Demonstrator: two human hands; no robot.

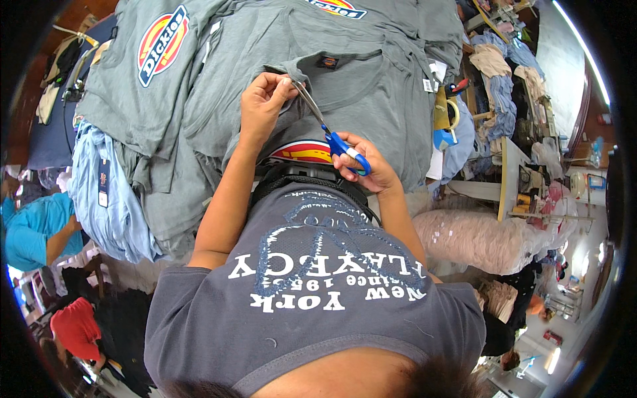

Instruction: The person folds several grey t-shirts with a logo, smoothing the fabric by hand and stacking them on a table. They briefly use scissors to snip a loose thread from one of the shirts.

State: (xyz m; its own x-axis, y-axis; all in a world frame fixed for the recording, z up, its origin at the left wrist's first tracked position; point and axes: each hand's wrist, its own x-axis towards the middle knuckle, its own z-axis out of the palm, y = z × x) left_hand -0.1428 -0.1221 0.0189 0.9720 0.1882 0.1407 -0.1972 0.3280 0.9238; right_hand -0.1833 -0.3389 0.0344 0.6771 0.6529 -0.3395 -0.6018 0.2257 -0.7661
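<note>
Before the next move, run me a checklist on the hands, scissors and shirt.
1. Left hand holding the shirt: ok, it pinches the cloth near the collar.
2. Right hand on the scissors: ok, it grips the blue handles.
3. Blades well away from the left fingertips: not ok, the tips are right beside them.
4. Only the intended cloth or thread between the blades: cannot tell, too small to see.
5. Tape dispenser apart from both hands: ok, it sits off to the right.
</note>
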